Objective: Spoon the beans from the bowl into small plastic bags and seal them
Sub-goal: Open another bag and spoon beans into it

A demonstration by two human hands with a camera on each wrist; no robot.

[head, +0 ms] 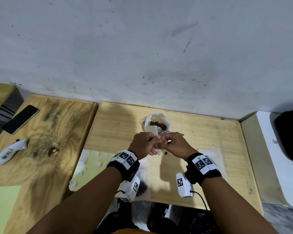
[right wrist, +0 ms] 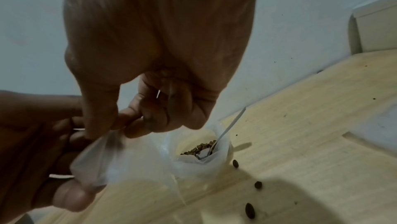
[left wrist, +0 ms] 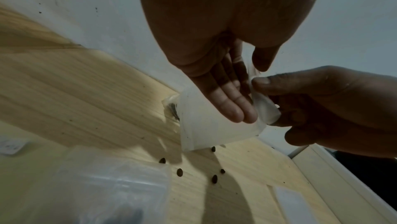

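Both my hands meet above the wooden table, holding one small clear plastic bag. My left hand grips its side, fingers laid along the film. My right hand pinches the bag's top edge between thumb and curled fingers. No beans show inside this bag. Just beyond the hands stands the plastic-lined bowl of brown beans, with a thin metal spoon leaning in it. Several loose beans lie on the table under the hands.
A dark-filled clear bag lies near my left wrist. Flat clear bags lie to the right. A pale green sheet has white bits on it. On the left table are a phone and a white handheld device. A white unit stands at right.
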